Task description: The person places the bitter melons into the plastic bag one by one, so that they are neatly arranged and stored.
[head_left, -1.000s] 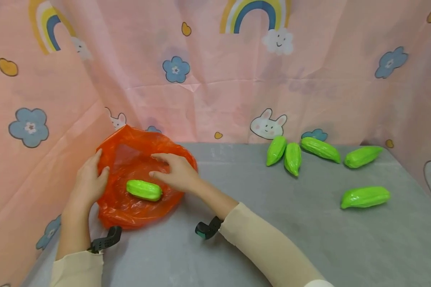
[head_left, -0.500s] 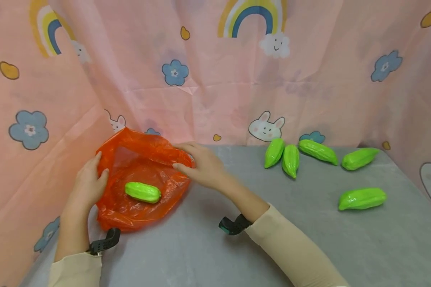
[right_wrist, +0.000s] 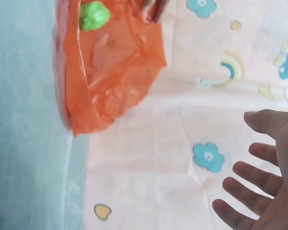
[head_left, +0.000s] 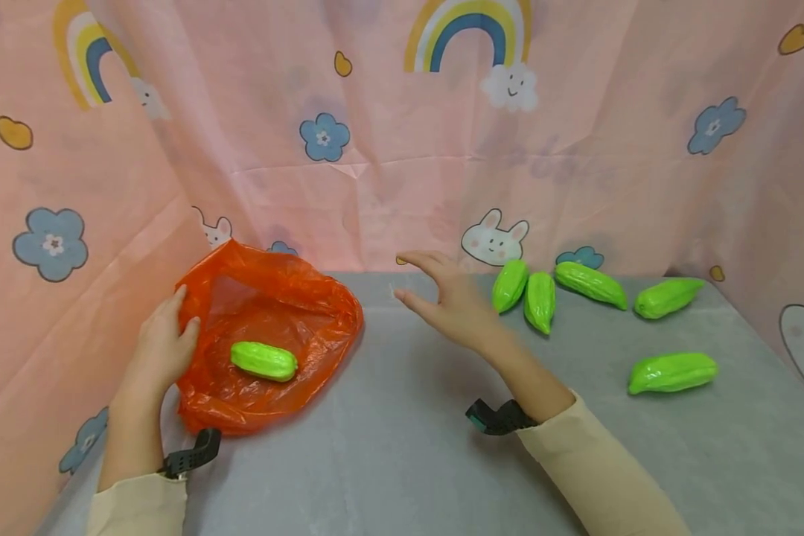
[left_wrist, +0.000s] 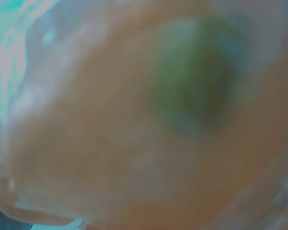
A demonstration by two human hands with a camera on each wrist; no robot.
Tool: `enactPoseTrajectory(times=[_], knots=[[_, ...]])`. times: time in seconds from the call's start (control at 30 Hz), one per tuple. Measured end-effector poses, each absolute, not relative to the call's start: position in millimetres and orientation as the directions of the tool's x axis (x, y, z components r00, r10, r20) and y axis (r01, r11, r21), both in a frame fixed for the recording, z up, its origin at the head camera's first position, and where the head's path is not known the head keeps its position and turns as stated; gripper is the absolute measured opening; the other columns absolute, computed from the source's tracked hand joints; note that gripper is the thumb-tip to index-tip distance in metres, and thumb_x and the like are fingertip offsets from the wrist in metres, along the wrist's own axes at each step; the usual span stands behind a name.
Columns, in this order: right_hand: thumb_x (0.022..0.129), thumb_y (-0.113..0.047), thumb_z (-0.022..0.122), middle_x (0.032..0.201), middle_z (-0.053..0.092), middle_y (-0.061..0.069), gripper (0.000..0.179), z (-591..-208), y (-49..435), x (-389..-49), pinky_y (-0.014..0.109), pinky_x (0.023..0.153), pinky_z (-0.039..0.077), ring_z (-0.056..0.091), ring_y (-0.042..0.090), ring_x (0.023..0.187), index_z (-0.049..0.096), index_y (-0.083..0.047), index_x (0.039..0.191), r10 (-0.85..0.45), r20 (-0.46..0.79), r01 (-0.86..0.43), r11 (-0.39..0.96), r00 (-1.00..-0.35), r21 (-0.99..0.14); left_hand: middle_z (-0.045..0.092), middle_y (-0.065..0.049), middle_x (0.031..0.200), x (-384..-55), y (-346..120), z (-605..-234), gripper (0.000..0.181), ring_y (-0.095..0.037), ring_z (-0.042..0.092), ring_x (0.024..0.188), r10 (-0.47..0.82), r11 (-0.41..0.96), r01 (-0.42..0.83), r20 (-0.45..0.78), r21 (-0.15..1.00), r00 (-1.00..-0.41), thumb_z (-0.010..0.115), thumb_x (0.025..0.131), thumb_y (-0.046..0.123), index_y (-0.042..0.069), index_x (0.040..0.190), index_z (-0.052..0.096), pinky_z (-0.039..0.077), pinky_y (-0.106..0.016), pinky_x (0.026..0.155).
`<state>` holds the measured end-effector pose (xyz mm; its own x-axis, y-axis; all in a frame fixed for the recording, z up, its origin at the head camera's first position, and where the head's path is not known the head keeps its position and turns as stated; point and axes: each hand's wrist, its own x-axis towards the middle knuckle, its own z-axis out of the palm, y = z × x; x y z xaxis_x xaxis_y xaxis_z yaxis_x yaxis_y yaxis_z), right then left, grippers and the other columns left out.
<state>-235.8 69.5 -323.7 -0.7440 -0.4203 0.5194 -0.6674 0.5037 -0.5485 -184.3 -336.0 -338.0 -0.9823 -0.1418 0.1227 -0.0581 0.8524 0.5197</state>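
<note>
An orange plastic bag [head_left: 335, 313] lies with its mouth wide on the grey table. My left hand [head_left: 161, 342] holds its left rim, the thumb toward the mouth and the fingers along the edge. Inside the bag lies a bright green, ridged fruit-like piece [head_left: 264, 361], a green blur [left_wrist: 194, 76] in the left wrist view. My right hand [head_left: 458, 305] is over the table right of the bag, fingers spread and nothing in it. Close to its right are two more green ridged pieces [head_left: 510, 286] with pointed ends. In the right wrist view, the bag [right_wrist: 120, 91] is at upper left.
Several more green ridged pieces [head_left: 673, 372] lie on the right half of the grey table [head_left: 402, 447]. A pink printed cloth [head_left: 375, 201] hangs behind the table and along both sides.
My right hand has moved right, from over the bag's mouth, past its right rim and out over the table. The left hand stays at the left rim; the piece in the bag lies still.
</note>
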Motion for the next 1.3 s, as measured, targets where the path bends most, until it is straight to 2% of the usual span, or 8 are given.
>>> enactPoseTrajectory(times=[0.2,0.57,0.93,1.3], knots=[[0.094,-0.023,0.072,0.142,0.062,0.008,0.051,-323.2,88.9,-238.3,0.047,0.104,0.056,0.059,0.026,0.128,0.058,-0.013,0.142,-0.344,0.531,-0.632,0.462,-0.774,-0.622,0.019,-0.04,0.159,-177.6,-342.9,-336.9,0.066,-0.062,0.024,0.142,-0.134,0.863,-0.052,0.128,0.502,-0.983,0.041,0.106,0.017,-0.004,0.16,0.008,0.027,-0.077,0.109],[0.093,-0.022,0.072,0.138,0.064,0.01,0.051,-316.7,122.1,-250.3,0.049,0.103,0.056,0.06,0.029,0.125,0.059,-0.011,0.141,-0.203,0.562,-0.574,0.525,-0.802,-0.628,0.019,-0.04,0.159,-182.8,-340.2,-336.9,0.066,-0.062,0.023,0.143,-0.122,0.87,-0.044,0.128,0.49,-0.984,0.041,0.106,0.017,-0.006,0.159,0.009,0.025,-0.077,0.111],[0.094,-0.021,0.071,0.137,0.064,0.015,0.049,-327.4,149.1,-267.5,0.054,0.1,0.055,0.06,0.032,0.124,0.06,-0.009,0.14,-0.111,0.605,-0.543,0.587,-0.789,-0.6,0.018,-0.039,0.16,-185.9,-337.9,-336.9,0.067,-0.061,0.023,0.143,-0.111,0.857,-0.031,0.126,0.514,-0.986,0.041,0.106,0.017,-0.004,0.16,0.007,0.028,-0.078,0.108],[0.096,-0.023,0.069,0.144,0.059,0.015,0.052,-331.2,177.2,-278.8,0.056,0.108,0.049,0.055,0.034,0.131,0.056,-0.009,0.144,-0.039,0.533,-0.45,0.592,-0.845,-0.669,0.018,-0.039,0.16,-185.9,-338.4,-337.7,0.067,-0.061,0.023,0.143,-0.118,0.859,-0.039,0.123,0.511,-0.985,0.04,0.106,0.018,-0.003,0.16,0.007,0.027,-0.077,0.109]])
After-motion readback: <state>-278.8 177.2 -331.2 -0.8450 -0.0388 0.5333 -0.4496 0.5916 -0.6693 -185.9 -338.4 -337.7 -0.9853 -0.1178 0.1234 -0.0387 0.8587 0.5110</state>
